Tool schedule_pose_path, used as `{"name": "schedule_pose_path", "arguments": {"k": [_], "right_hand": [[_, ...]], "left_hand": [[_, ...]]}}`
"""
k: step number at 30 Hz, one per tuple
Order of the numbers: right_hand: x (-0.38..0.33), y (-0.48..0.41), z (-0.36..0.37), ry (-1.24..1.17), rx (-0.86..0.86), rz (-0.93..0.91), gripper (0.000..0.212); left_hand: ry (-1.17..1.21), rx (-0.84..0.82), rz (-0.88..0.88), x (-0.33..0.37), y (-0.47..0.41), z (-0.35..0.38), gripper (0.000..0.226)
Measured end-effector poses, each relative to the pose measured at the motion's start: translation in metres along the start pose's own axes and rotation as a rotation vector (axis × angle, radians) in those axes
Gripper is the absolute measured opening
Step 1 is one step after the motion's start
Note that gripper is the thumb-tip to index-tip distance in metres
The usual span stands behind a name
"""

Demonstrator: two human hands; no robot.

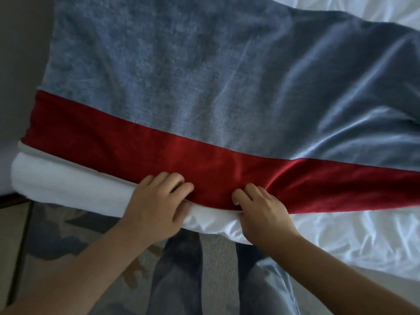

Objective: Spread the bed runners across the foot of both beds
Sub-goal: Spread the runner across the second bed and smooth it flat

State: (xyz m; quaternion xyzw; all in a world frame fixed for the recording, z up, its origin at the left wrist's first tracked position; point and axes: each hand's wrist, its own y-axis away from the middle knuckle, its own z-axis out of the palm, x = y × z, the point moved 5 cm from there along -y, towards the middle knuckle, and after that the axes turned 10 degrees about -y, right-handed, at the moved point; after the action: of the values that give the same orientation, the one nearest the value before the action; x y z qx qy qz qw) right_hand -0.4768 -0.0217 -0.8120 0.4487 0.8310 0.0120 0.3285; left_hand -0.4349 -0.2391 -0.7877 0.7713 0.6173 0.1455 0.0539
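A bed runner [204, 83] of blue-grey velvet with a red band [127, 142] along its near edge lies across the white bed [354, 235]. It is creased and bunched toward the right. My left hand [156, 201] pinches the red edge at the bed's foot, fingers curled on top and thumb below. My right hand [261, 208] sits close beside it and grips the same red edge together with the white duvet fold beneath.
The white duvet [56, 180] rolls over the bed's foot at the left. A patterned carpet [75, 242] lies below, with my legs [177, 269] standing on it. A grey wall [20, 64] runs along the left side of the bed.
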Motion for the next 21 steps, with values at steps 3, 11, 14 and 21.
{"name": "schedule_pose_path", "arguments": {"k": [3, 11, 14, 21], "right_hand": [[0.014, 0.01, -0.01, 0.027, 0.036, 0.005, 0.041], [0.087, 0.039, -0.043, 0.046, 0.104, 0.068, 0.016], [0.114, 0.051, -0.056, 0.042, 0.156, 0.067, 0.02], [0.166, 0.085, -0.09, 0.166, 0.224, 0.07, 0.018]], "left_hand": [[0.03, -0.01, 0.091, 0.049, -0.026, 0.005, 0.028], [0.049, 0.02, 0.281, 0.168, -0.093, 0.015, 0.008], [0.027, 0.008, 0.32, 0.198, -0.112, 0.018, 0.012], [-0.012, -0.071, 0.338, 0.242, -0.144, 0.022, 0.027]]}}
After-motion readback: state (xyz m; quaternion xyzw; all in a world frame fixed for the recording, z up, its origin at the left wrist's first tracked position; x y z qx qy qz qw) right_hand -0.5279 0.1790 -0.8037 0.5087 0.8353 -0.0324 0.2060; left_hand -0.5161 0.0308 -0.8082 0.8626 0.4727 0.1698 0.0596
